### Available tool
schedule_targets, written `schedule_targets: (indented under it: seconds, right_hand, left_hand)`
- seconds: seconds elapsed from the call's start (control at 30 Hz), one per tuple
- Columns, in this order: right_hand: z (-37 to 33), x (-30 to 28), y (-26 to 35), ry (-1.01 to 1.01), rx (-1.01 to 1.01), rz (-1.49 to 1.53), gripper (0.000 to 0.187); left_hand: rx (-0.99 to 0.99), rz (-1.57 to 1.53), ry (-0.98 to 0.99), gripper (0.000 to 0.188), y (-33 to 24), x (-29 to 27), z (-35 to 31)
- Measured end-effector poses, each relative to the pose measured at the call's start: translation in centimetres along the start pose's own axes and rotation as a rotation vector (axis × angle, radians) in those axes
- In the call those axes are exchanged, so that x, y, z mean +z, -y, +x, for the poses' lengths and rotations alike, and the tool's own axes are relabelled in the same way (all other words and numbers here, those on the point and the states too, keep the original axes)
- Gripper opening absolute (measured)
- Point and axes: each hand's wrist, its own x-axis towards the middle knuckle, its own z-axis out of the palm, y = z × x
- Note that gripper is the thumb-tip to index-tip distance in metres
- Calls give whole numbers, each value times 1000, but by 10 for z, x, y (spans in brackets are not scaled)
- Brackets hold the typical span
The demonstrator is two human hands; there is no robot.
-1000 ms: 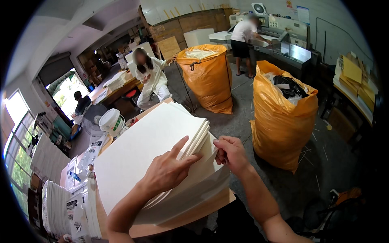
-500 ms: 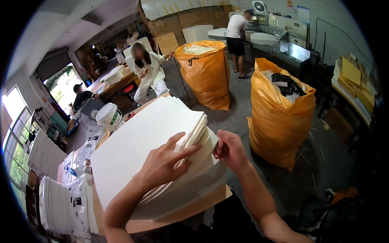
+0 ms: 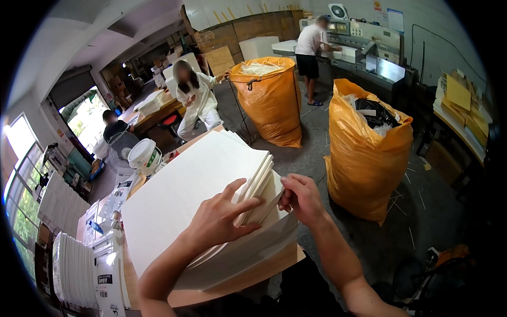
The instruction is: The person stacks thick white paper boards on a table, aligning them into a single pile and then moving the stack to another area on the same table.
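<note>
A tall stack of large white paper sheets [image 3: 185, 185] sits on the table in front of me. At its right corner several sheets are lifted and fanned into thin bundles. My left hand [image 3: 224, 214] lies over these bundles, with its fingers spread around their raised edges, gripping them. At the corner just to the right, my right hand [image 3: 302, 199] pinches the edge of the sheets below between thumb and curled fingers. How many sheets it holds is hidden.
Two orange sacks [image 3: 369, 169] stand on the floor beyond the stack. To the left are a white bucket [image 3: 144, 157] and plastic-wrapped white bundles [image 3: 79, 269]. One person [image 3: 311, 45] works at a machine; another [image 3: 198, 98] sits near the far sack.
Both hands stay at the stack's corner; the left fingers shift slightly over the fanned bundles. The person at the machine now reaches toward a white stack on it. My view shifts slightly.
</note>
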Motion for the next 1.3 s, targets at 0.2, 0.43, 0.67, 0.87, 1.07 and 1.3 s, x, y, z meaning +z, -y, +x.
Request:
schedule_targets:
  seconds: [0.2,0.43,0.67,0.87,1.07,1.3]
  right_hand:
    - [-36,-8,-16,-220,-859,-1126,13]
    - [-49,8,-34,397,-672,-1332,33]
    - [-46,2,-16,552,-388,-1252,37]
    - [-48,23,2,511,-156,-1264,59]
    - [-53,33,5,483,-176,-1242,66]
    - [-48,-4,-54,354,-728,-1469,57]
  left_hand:
    - [5,-34,14,55,0,-4,1]
    - [111,164,36,74,-4,15,-7]
    - [-34,188,9,92,-20,24,-17]
    - [-399,529,-251,75,-19,52,-110]
    - [-840,696,-596,45,8,26,-278]
    - [-730,736,-637,21,-23,13,-302]
